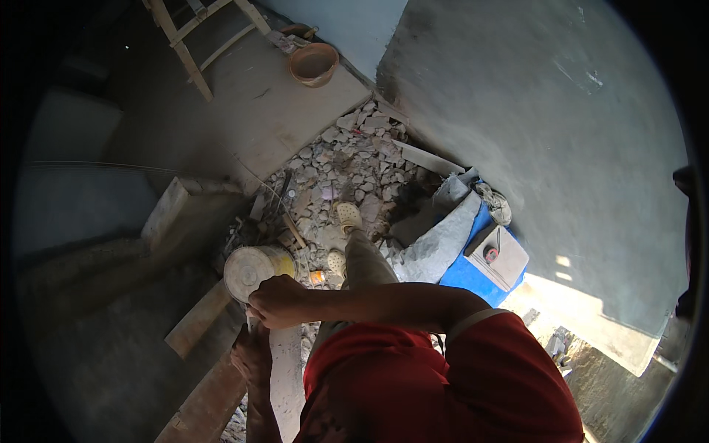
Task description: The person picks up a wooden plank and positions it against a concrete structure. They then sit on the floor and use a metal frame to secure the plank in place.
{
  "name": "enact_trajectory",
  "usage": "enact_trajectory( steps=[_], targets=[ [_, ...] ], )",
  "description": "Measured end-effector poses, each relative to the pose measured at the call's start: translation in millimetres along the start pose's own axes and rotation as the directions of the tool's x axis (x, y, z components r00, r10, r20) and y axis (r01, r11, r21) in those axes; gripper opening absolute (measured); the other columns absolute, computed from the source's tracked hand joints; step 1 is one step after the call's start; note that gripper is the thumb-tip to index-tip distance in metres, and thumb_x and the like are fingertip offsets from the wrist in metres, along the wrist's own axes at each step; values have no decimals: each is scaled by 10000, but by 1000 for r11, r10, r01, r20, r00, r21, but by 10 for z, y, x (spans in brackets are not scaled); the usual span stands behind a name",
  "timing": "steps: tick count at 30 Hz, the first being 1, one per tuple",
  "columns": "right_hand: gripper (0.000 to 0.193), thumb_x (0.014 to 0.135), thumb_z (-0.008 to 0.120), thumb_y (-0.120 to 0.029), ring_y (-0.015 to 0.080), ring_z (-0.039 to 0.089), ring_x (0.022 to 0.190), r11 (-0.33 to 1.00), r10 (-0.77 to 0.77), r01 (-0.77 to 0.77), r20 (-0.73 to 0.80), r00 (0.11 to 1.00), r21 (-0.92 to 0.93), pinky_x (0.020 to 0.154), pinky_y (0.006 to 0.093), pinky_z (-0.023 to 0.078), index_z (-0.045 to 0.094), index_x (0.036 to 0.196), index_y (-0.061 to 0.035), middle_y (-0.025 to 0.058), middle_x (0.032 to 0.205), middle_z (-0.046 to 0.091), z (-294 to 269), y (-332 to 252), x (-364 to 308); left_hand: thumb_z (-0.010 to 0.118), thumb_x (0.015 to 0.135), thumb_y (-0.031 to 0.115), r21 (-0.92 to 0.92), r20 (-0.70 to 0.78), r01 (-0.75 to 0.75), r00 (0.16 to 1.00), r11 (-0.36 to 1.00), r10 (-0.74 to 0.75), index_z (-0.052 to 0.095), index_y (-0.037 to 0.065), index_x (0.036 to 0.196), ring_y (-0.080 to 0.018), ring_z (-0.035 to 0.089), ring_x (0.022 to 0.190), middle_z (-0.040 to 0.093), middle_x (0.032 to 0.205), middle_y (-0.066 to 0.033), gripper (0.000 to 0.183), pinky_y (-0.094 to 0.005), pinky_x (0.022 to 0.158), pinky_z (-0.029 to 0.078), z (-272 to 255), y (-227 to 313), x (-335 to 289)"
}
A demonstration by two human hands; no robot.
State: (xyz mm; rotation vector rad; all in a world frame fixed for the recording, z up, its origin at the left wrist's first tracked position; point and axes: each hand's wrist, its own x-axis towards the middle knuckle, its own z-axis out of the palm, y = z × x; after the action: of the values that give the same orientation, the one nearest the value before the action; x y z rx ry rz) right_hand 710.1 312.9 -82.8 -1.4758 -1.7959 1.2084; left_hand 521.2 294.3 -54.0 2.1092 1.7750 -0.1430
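Observation:
My right arm reaches across my red shirt, and my right hand point(279, 301) is closed in a fist beside the bucket's near edge. Just below it, my left hand point(252, 356) is in shadow, its fingers curled. A short pale thing point(252, 320) shows between the two hands; both seem to grip it, but its kind is too small and partly hidden to tell. Right beyond them stands a bucket point(249, 272) with a dusty round top and a yellowish side. A small orange-and-white container point(317, 277) lies to the right of the bucket.
Broken rubble point(369, 173) covers the ground around my cream clogs point(348, 215). A brown basin point(314, 65) and wooden ladder point(193, 55) stand at the far left. Right of my legs, boards with a red tape measure point(491, 255) rest on blue material point(467, 279). Planks point(198, 319) lie at left.

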Motion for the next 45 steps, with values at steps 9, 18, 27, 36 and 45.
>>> enact_trajectory(
  steps=[9,18,27,36,45],
  targets=[
    [233,868,623,-245,325,671,641,995,-78,77,-16,997,-68,571,484,523,630,724,-62,130,688,660,453,87,-238,734,836,371,-84,-121,109,986,991,-118,594,24,821,-464,657,758,653,776,-239,375,-521,639,506,782,-326,-216],
    [221,960,569,-246,283,654,661,981,-165,162,24,986,104,590,431,533,663,1002,-51,115,771,634,853,186,-482,718,805,219,-141,-149,141,976,980,-161,724,241,1111,-354,657,780,609,874,-101,307,-476,608,518,1172,-380,-483],
    [360,1036,537,-365,88,438,493,-51,154,-597,597,787,800,473,250,347,627,961,-24,-10,642,510,828,44,-517,714,801,215,-243,-137,208,960,948,-246,698,263,1191,-316,663,789,597,866,-60,394,-443,653,542,1117,-335,-528],
    [401,1041,503,-412,103,502,561,-65,164,-722,722,673,688,498,255,407,624,1090,-33,34,837,617,765,34,-571,723,791,226,-355,-119,140,974,924,-193,678,213,1236,-312,665,816,606,899,-79,447,-432,660,548,1102,-364,-620],
    [296,988,643,-358,70,487,534,134,362,-859,782,507,495,484,231,382,656,895,-78,-11,682,586,565,-116,-426,741,765,235,-394,-245,101,947,914,-210,661,252,1260,-262,646,810,559,915,-55,501,-412,642,538,1218,-368,-789]
  ],
)
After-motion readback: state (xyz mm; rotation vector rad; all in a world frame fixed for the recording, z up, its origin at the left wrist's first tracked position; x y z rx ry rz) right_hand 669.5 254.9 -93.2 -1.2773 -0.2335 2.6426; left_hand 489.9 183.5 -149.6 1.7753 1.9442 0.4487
